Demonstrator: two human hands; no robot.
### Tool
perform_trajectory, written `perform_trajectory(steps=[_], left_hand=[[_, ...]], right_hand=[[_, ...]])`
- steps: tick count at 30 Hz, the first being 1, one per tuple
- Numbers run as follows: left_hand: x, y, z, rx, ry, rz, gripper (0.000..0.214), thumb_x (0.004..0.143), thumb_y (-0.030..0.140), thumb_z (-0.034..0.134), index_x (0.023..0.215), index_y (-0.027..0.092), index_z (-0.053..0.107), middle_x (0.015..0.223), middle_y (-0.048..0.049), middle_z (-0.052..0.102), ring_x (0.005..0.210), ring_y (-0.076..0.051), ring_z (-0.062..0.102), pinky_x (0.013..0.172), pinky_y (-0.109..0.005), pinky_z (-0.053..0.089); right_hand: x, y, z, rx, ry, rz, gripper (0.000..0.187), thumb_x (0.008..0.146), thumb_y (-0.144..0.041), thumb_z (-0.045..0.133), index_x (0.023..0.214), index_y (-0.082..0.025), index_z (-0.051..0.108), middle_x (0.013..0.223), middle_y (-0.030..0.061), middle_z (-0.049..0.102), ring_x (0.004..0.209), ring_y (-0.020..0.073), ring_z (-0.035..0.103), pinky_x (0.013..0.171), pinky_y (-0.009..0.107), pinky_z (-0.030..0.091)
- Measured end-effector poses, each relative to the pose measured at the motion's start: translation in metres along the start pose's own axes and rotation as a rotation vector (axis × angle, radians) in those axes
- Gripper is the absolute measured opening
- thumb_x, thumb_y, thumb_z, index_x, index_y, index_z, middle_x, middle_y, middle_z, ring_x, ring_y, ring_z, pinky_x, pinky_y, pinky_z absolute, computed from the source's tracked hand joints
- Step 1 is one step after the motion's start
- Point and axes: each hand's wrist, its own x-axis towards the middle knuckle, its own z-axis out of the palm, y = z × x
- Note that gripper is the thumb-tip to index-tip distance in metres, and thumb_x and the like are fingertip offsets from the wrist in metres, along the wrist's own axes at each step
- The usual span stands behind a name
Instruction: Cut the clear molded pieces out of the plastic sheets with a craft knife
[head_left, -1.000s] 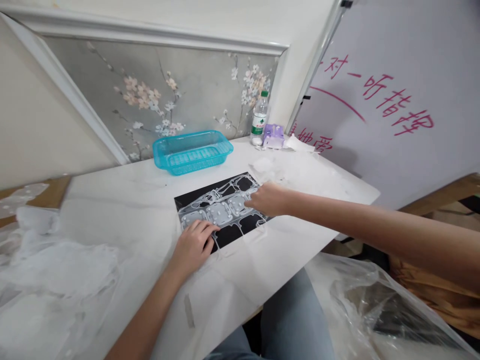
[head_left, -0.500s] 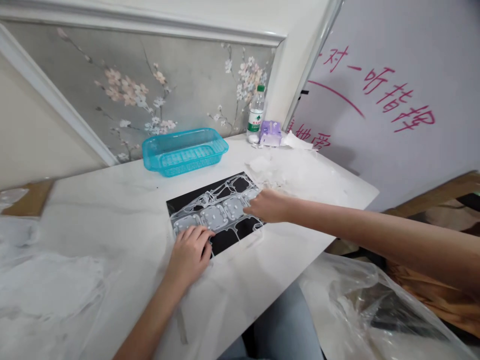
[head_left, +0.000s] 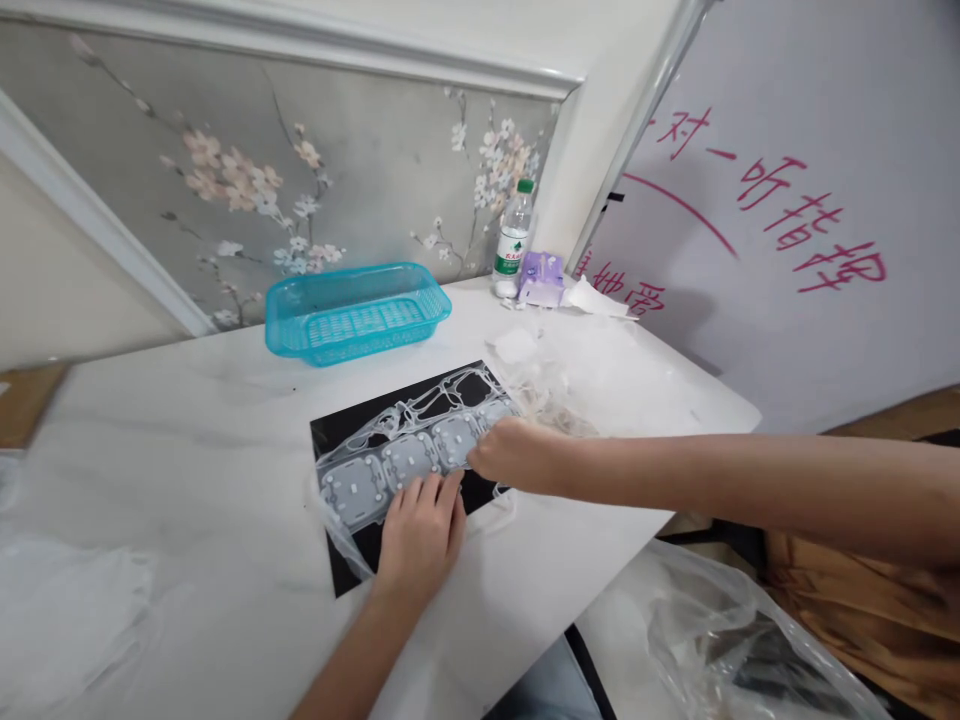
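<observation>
L hand (head_left: 420,535) slid right, flat on sheet (head_left: 373,478); R hand (head_left: 511,455) curled, grip unclear; board (head_left: 795,330): 听指挥.

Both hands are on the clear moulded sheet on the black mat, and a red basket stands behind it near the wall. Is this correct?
Only the colour is wrong: the head view shows a turquoise basket, not red. Otherwise yes: left hand and right hand are on the clear moulded sheet on the black mat, basket behind near the wall.

Translucent silicone sheet (head_left: 409,455) of square pads (ragged webbing attached), flat on black mat (head_left: 352,560), mid-table
</observation>
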Motion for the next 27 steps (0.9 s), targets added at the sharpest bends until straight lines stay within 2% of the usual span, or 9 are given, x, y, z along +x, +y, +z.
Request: perform_trajectory(steps=[4, 8, 14, 19, 27], left_hand=[[0.001, 0.0, 0.0, 0.067, -0.007, 0.002, 0.029, 0.087, 0.023, 0.042, 0.108, 0.015, 0.059, 0.084, -0.0077, 0.063, 0.077, -0.024, 0.055, 0.067, -0.036, 0.042], [0.001, 0.0, 0.001, 0.09, -0.011, -0.012, 0.028, 0.088, 0.024, 0.043, 0.107, 0.018, 0.061, 0.082, -0.0067, 0.064, 0.079, -0.023, 0.055, 0.068, -0.036, 0.04], [0.001, 0.001, 0.001, 0.089, 0.006, -0.032, 0.027, 0.087, 0.025, 0.045, 0.107, 0.018, 0.063, 0.082, -0.0053, 0.064, 0.078, -0.022, 0.055, 0.068, -0.034, 0.039], [0.002, 0.001, -0.001, 0.109, 0.053, -0.022, 0.025, 0.086, 0.023, 0.046, 0.101, 0.018, 0.066, 0.082, -0.0052, 0.065, 0.078, -0.021, 0.056, 0.073, -0.034, 0.04], [0.003, 0.004, -0.003, 0.114, 0.072, 0.017, 0.028, 0.086, 0.022, 0.045, 0.104, 0.016, 0.065, 0.087, -0.0077, 0.064, 0.085, -0.024, 0.056, 0.08, -0.038, 0.04]], right_hand=[[0.01, 0.0, -0.005, -0.001, -0.029, -0.069, 0.023, 0.075, 0.003, 0.045, 0.077, -0.012, 0.063, 0.078, 0.0116, 0.067, 0.07, 0.0216, 0.062, 0.051, 0.028, 0.035], [0.006, 0.016, -0.001, 0.011, -0.025, -0.117, 0.021, 0.077, 0.001, 0.047, 0.077, -0.012, 0.063, 0.076, 0.0093, 0.067, 0.07, 0.0194, 0.062, 0.053, 0.028, 0.034], [-0.013, 0.037, 0.011, -0.017, -0.042, -0.064, 0.019, 0.076, 0.0, 0.049, 0.083, -0.012, 0.062, 0.072, 0.0079, 0.067, 0.068, 0.019, 0.064, 0.053, 0.028, 0.033], [-0.015, 0.043, 0.018, -0.048, -0.022, -0.066, 0.019, 0.078, -0.002, 0.048, 0.087, -0.013, 0.061, 0.071, 0.0084, 0.067, 0.068, 0.0203, 0.064, 0.053, 0.028, 0.033], [-0.019, 0.042, 0.011, -0.084, -0.015, -0.06, 0.022, 0.078, -0.002, 0.047, 0.088, -0.015, 0.062, 0.07, 0.0076, 0.067, 0.069, 0.0192, 0.065, 0.055, 0.027, 0.035]])
